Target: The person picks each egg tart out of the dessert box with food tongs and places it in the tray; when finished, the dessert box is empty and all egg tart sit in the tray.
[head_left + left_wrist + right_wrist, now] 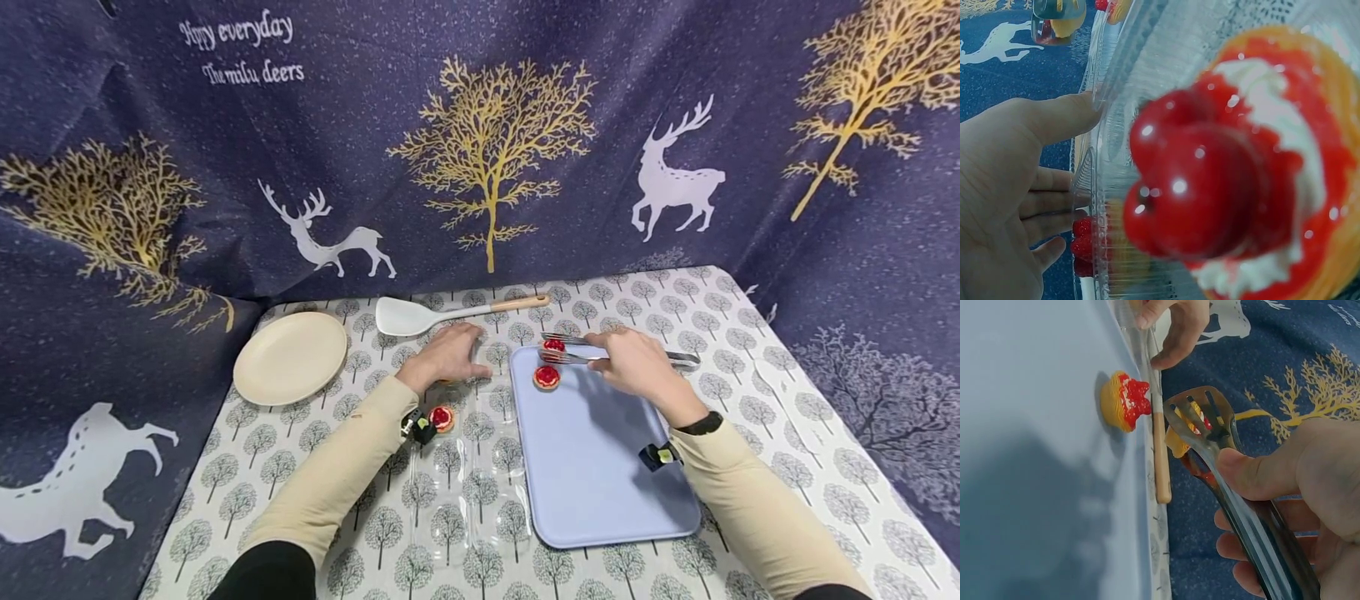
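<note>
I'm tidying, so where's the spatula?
In the head view, the spatula lies far back on the table, right of the cream plate, beyond the left hand.

Tray (600,483), pale blue; fruit tarts (547,378), red and golden; tongs (1244,519), silver; bench cloth (750,467), white with dark trees.

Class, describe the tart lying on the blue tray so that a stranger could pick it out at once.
Start with the pale blue tray on the tree-print tablecloth. Near its far left corner, in the head view, lies a small red-topped tart. Unlike the second tart, caught between the metal tongs, and the tarts in the clear package, it rests directly on the tray, free of any tool.
</note>
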The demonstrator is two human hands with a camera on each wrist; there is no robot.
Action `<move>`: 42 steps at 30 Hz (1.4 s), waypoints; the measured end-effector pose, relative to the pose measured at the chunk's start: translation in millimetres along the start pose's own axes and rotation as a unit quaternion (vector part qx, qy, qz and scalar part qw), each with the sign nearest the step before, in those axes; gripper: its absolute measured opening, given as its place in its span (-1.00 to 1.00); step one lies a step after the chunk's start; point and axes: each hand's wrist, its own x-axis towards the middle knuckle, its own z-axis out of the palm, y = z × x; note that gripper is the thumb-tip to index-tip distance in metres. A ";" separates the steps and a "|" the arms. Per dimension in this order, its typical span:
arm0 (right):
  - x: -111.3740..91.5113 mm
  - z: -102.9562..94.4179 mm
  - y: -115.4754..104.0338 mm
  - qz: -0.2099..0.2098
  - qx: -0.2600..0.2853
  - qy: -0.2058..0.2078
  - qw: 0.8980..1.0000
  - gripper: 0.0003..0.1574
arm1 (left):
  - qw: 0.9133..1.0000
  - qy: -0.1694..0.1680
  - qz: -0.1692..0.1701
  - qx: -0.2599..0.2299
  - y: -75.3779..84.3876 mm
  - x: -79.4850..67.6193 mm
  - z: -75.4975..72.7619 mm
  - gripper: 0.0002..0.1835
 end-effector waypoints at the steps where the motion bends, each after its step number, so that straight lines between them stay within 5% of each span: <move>1: -1.2 -0.2 1.1 0.001 -0.001 0.001 1.000 -0.34 | 1.000 0.001 0.001 0.001 -0.2 0.2 0.4 -0.03; 20: -23.5 3.0 20.2 0.010 -0.009 0.024 1.000 -0.35 | 1.000 0.000 0.009 0.007 -0.9 0.8 0.2 -0.05; 42: -35.9 11.1 35.6 0.042 0.001 0.003 0.999 -0.34 | 1.000 -0.002 -0.001 0.008 0.1 0.6 -0.3 -0.04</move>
